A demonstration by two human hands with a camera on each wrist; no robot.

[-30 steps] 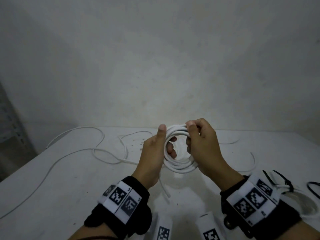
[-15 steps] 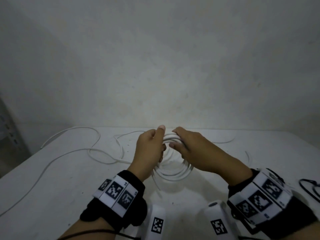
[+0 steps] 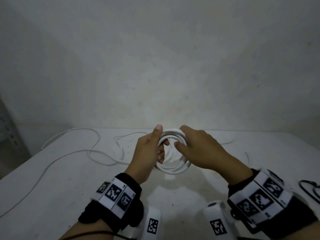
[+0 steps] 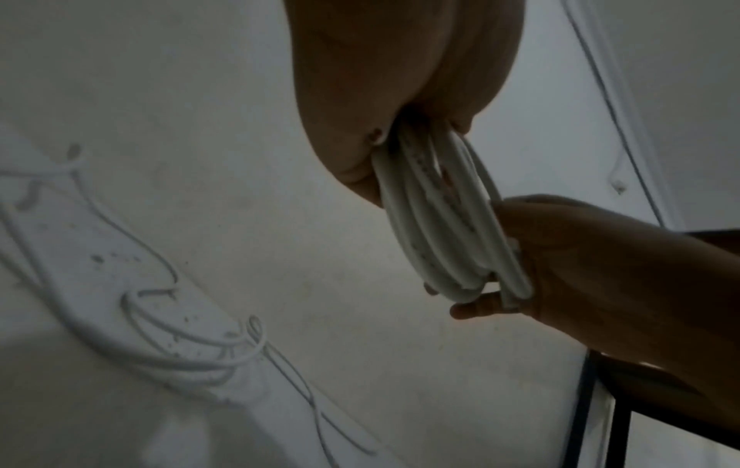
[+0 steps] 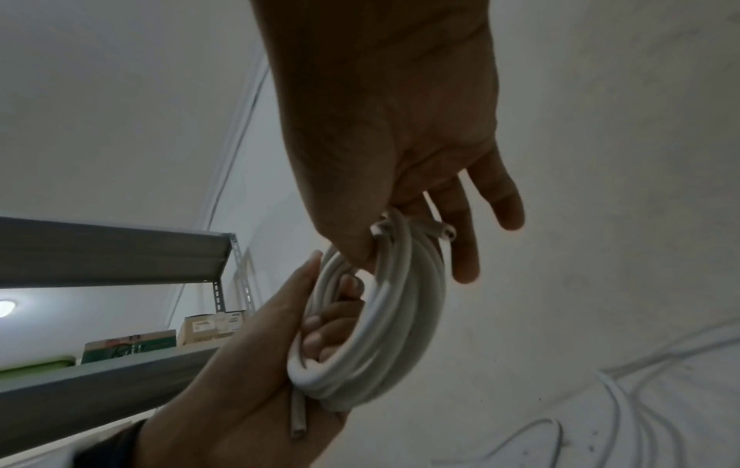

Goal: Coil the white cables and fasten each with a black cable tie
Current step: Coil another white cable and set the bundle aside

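Note:
A coil of white cable hangs just over the white table, held between both hands. My left hand grips its left side, fingers curled through the ring and thumb up along the outside. My right hand pinches the top right of the coil between thumb and forefinger; its other fingers stick out straight. The right wrist view shows the coil in my left hand, with one cut end lying along that palm. In the left wrist view the strands run into my right hand.
Loose white cables snake over the table's left and back. Black cable ties lie at the right edge. A grey metal shelf with boxes stands to the left. A bare wall closes off the table's far side.
Both hands have come down with the coil, from chest height towards the table. My right hand has shifted from a full curl on the coil's right side to a pinch near its top.

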